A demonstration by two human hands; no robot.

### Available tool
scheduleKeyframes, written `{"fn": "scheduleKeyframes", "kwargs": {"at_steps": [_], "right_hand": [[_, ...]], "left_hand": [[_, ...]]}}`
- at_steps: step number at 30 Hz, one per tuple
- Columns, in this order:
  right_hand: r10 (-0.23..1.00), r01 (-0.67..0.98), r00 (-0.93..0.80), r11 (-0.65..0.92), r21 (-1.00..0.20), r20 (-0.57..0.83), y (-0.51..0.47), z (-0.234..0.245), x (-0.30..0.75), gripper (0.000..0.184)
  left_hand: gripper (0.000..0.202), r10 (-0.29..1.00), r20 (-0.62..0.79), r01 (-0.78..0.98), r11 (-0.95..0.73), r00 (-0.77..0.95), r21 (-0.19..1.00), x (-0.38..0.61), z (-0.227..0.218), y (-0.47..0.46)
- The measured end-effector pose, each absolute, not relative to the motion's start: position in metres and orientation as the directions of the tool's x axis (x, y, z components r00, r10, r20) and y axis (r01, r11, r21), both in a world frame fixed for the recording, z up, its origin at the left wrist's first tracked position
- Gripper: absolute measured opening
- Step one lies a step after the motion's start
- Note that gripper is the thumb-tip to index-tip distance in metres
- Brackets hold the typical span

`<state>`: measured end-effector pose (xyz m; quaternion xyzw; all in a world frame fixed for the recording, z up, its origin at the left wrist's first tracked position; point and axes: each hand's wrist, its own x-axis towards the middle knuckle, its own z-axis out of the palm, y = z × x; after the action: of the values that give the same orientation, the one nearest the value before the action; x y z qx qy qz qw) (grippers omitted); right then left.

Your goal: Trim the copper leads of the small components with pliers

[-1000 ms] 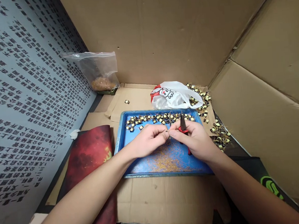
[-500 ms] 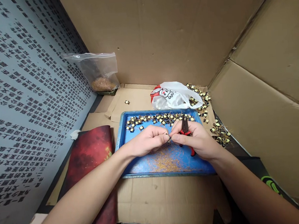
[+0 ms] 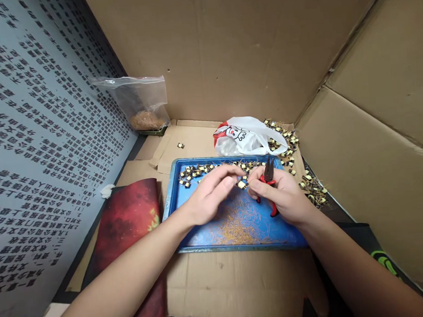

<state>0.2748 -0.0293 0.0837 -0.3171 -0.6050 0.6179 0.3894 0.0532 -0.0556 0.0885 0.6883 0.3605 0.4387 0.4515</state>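
My right hand (image 3: pixel 281 192) holds red-handled pliers (image 3: pixel 269 173) across its palm, jaws pointing up and away. At that hand's thumb and forefinger tips is a small yellow-and-black wire-wound coil (image 3: pixel 242 185); whether they pinch it I cannot tell. My left hand (image 3: pixel 216 192) has its thumb and fingers apart, just left of this coil, with nothing visible in them. Both hands are over a blue tray (image 3: pixel 195 241). Several similar coils (image 3: pixel 198 170) lie along its far side, and a scatter of copper-coloured wire clippings (image 3: pixel 236 229) covers its near middle.
Behind the tray lies a white and red plastic bag (image 3: pixel 246 134). More coils (image 3: pixel 313 190) are heaped at the right. At the back left stands a clear zip bag (image 3: pixel 144 107) with copper-coloured bits. A red patterned mat (image 3: pixel 130 246) lies left; cardboard walls (image 3: pixel 233 50) rise behind and at right.
My left hand has moved slightly left and its fingers have opened away from my right fingertips. The coil between the hands now shows more. The pliers have turned slightly in my right hand.
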Motion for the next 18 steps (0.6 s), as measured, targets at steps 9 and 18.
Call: {"fn": "scheduleKeyframes", "kwargs": {"at_steps": [9,18], "right_hand": [[0.904,0.032,-0.393,0.197,-0.980,0.169,-0.030,0.090,0.268,0.028],[0.901,-0.017,-0.427,0.082,-0.997,0.081,-0.030,0.084,0.273,0.027]], "left_hand": [[0.018,0.586,0.733,0.415,-0.796,0.346,0.440,0.058,0.082,-0.054],[0.027,0.962,0.275,-0.061,-0.274,-0.005,0.960,0.064,0.082,-0.054]]}}
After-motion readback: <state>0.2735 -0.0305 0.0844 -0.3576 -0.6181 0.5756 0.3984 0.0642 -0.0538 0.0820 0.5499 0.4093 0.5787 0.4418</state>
